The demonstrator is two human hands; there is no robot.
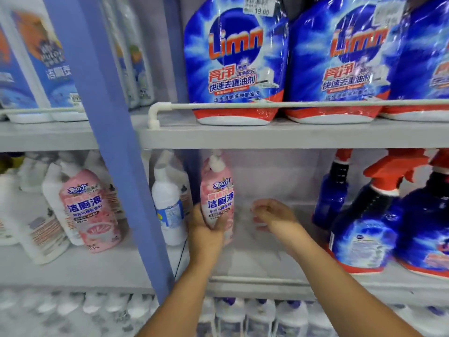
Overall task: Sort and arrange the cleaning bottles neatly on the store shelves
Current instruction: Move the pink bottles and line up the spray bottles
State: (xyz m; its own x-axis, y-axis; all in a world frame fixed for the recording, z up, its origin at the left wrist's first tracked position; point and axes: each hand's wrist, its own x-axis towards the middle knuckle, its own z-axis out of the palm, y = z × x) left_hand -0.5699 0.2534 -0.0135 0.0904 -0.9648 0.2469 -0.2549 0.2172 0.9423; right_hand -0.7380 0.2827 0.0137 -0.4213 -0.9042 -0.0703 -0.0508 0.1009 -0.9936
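Left hand (205,229) grips the lower body of a pink toilet-cleaner bottle (217,195), fingers curled round its base, holding it upright with its white cap close under the upper shelf (267,137). Right hand (272,215) hovers just at 3 o'clock of that bottle, fingers loosely bent and holding nothing, not touching it. Both hands are inside the middle shelf (255,259) bay, whose floor around them is bare. At 9 o'clock of the held bottle stands a white bottle (167,203), just past the blue upright post (116,142). Further toward 9 o'clock, beyond the post, a second pink bottle (92,210) stands tilted among white ones. At 3 o'clock, blue spray bottles with red triggers (364,215) are grouped. At 12 o'clock, on the upper shelf, large blue refill pouches (233,59) stand behind a white rail (291,105).
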